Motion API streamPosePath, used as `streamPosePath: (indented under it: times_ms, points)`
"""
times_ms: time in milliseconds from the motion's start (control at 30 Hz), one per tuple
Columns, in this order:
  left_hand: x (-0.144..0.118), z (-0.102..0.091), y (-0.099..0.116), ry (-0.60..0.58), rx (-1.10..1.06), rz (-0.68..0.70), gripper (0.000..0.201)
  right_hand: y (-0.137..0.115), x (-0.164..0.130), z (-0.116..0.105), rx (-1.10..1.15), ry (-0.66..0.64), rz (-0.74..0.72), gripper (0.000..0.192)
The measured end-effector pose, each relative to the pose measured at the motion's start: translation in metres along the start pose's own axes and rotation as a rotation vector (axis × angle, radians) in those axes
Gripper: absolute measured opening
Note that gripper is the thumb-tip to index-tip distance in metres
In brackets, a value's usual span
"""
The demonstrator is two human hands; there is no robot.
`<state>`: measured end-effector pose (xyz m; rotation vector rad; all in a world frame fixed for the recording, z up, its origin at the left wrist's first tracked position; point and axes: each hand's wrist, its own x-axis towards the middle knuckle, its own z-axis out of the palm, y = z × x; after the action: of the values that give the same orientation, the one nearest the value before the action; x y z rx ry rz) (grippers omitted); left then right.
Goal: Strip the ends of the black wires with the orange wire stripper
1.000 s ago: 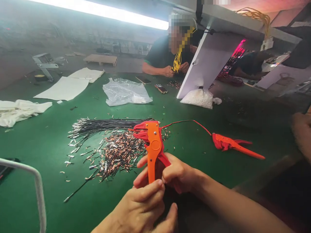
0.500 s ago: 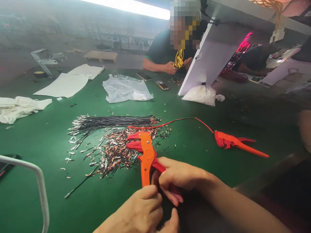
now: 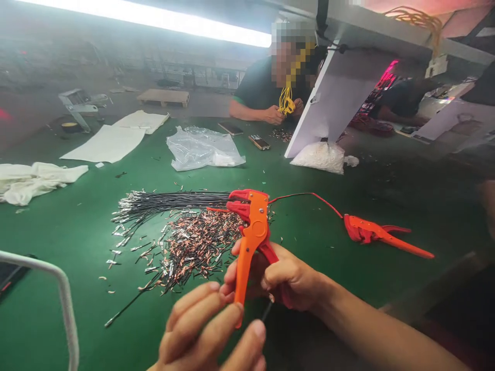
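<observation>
My right hand (image 3: 290, 281) is closed round orange-and-red wire strippers (image 3: 255, 232), whose jaws point left above the pile. My left hand (image 3: 209, 330) is beside the lower end of the handle, fingers apart, with a fingertip at the handle's tip. A short black wire (image 3: 267, 310) with a bare copper end shows between my left thumb and right hand; what holds it is unclear. Behind the strippers are a bundle of black wires (image 3: 181, 200) with metal terminals at the left end and a heap of copper and black wire scraps (image 3: 197, 247).
A second pair of orange strippers (image 3: 379, 234) lies right on the green table (image 3: 317, 268), at the end of a red cord (image 3: 309, 194). Farther back are a clear plastic bag (image 3: 204, 148), phones (image 3: 259, 142), a slanted white panel (image 3: 328, 98) and a seated co-worker (image 3: 259, 87) holding yellow cord.
My right hand has raised the strippers up and to the right. My left hand has loosened from the handle and its fingers have spread. The black wire has come into view.
</observation>
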<state>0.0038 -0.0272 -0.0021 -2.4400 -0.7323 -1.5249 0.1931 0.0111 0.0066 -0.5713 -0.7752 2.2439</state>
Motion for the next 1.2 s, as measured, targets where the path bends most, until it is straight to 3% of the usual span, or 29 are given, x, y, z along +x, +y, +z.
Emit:
streamPosePath:
  times_ms: [167, 300, 500, 1200]
  points:
    - [0.005, -0.008, -0.017, 0.050, 0.147, -0.267, 0.017, 0.014, -0.002, -0.005, -0.086, -0.017, -0.169, 0.049]
    - [0.006, -0.010, -0.028, 0.123, 0.226, -0.284, 0.028, 0.023, 0.000, -0.004, -0.171, -0.089, -0.164, 0.041]
    - [0.001, -0.009, -0.032, 0.166, 0.261, -0.263, 0.027, 0.024, 0.002, -0.004, -0.185, -0.121, -0.140, 0.037]
    - [0.004, -0.004, -0.016, 0.035, 0.155, -0.255, 0.014, 0.027, -0.001, 0.006, -0.399, -0.135, -0.098, 0.032]
